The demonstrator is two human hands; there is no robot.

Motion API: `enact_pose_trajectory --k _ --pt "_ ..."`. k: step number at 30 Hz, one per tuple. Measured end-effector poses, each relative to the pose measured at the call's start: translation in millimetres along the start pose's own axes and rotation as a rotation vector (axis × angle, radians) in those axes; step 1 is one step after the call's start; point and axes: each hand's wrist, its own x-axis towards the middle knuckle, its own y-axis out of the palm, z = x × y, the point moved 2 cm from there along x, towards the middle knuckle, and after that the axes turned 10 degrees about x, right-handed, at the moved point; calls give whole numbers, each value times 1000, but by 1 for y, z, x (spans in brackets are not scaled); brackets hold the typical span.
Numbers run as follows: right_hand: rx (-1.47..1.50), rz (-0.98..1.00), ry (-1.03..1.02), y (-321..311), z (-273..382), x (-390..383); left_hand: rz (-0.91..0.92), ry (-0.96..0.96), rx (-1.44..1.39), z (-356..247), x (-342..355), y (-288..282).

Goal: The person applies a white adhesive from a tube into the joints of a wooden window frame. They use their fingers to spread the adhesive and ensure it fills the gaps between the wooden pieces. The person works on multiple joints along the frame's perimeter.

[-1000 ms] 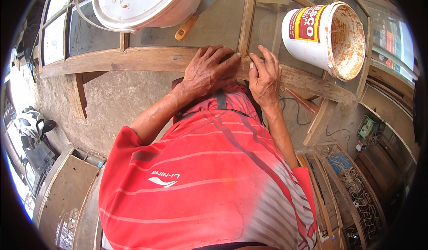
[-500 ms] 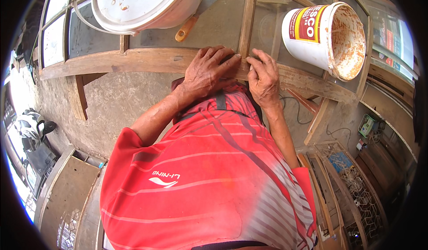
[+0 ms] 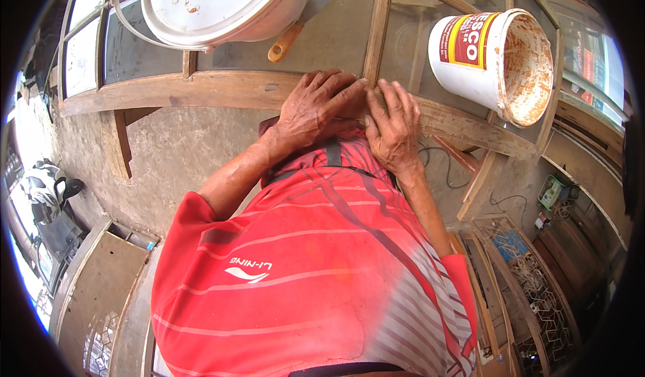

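My left hand lies over the near rail of a glazed wooden frame, fingers bent around the wood and the index finger pointing right. Its thumb is mostly hidden. Beside it, my right hand rests at the same rail with its fingers stretched out, close to where an upright bar joins. I make out nothing held in the right hand. Beyond my left hand, a putty knife with an orange wooden handle lies on the glass, its blade pointing away.
A lidded white bucket stands on the frame at the far left. An open white bucket, smeared inside with orange-brown filler, lies on its side at right. Wooden legs stand under the frame. A dark cable runs along the floor.
My right hand has shifted slightly toward me and to the left, and its fingers have straightened. My left hand stays in place on the rail.
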Motion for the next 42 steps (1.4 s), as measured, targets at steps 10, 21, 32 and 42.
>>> enact_pose_trajectory --k 10,21,32,42 --pt "53 78 -92 -3 -1 -19 18 57 106 -2 -1 1" --pt "16 -102 94 0 -7 -11 27 -17 43 0 -4 3" --pt "32 -178 57 -9 -2 0 52 6 117 -4 -2 5" --pt "-218 -415 261 -204 -8 83 72 -47 104 -5 0 3"
